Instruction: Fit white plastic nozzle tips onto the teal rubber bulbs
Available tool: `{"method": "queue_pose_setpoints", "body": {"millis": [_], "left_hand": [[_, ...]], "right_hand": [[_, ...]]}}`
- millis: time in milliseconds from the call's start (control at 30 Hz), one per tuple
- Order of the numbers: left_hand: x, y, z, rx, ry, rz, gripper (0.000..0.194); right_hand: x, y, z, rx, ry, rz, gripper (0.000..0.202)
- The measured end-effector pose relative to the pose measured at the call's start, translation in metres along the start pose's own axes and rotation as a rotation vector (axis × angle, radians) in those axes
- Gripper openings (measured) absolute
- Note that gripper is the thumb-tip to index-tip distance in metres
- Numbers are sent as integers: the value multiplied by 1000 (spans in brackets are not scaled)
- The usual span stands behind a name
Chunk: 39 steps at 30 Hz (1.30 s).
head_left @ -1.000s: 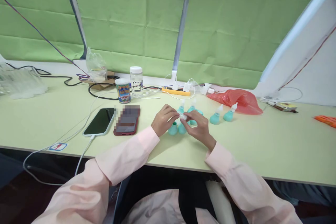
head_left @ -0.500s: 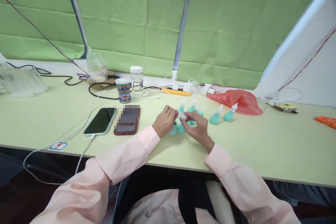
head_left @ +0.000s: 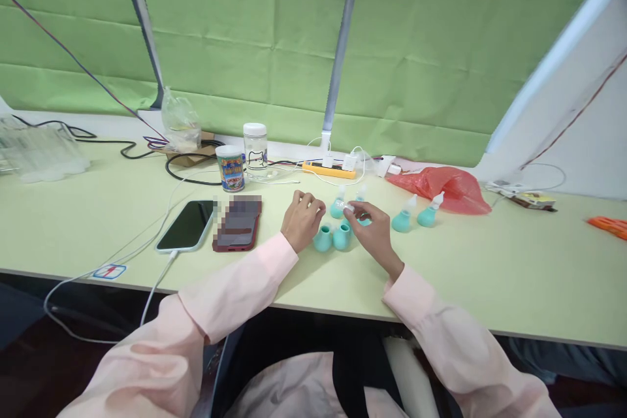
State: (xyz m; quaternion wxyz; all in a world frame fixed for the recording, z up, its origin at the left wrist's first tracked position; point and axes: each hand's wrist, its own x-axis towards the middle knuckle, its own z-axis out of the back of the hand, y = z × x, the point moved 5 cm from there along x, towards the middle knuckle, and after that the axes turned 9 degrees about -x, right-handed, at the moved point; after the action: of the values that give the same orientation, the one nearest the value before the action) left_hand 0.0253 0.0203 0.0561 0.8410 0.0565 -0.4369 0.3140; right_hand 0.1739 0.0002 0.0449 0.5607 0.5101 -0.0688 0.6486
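Between the thumb and fingers of my right hand (head_left: 373, 230) is a small clear plastic nozzle (head_left: 345, 206), held above the table. To its left, my left hand (head_left: 302, 221) is apart from it with curled fingers; whether anything small is in them is hidden. Below and between the hands stand two teal rubber bulbs with open tops, a left bulb (head_left: 322, 240) and a right bulb (head_left: 341, 236). Behind them is a teal bulb with a clear tip (head_left: 336, 208), and others are partly covered by my right hand. Two tipped bulbs stand to the right, a nearer one (head_left: 401, 221) and a farther one (head_left: 427, 215).
A light-cased phone (head_left: 186, 227) on a cable and a dark red phone (head_left: 239, 225) lie left. Behind them stand a printed cup (head_left: 230, 170) and a lidded jar (head_left: 255, 149). A yellow power strip (head_left: 328, 171) and red plastic bag (head_left: 441, 189) lie along the back.
My left hand has come off the clear nozzle and moved slightly left. The nozzle stays in my right hand, and the two open bulbs show more fully.
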Motion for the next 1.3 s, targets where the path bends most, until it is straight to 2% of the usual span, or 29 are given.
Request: {"method": "queue_pose_setpoints", "body": {"millis": [167,333,833,1133,1300], "left_hand": [[-2,12,-10,122,173,165,15],[-7,14,-18,175,291,198,14],[-7,7,-17,112,251,146,25],[-7,1,-19,7,306,96,27],[-8,-7,-18,-30,360,22,31]], "right_hand": [[1,-6,-12,-169,115,45,25],[1,-10,-15,-271,139,51,25],[-3,-13,-22,-329,170,67,26],[-3,-12,-21,-310,157,74,26],[-1,-13,-20,-293,137,61,24]]}}
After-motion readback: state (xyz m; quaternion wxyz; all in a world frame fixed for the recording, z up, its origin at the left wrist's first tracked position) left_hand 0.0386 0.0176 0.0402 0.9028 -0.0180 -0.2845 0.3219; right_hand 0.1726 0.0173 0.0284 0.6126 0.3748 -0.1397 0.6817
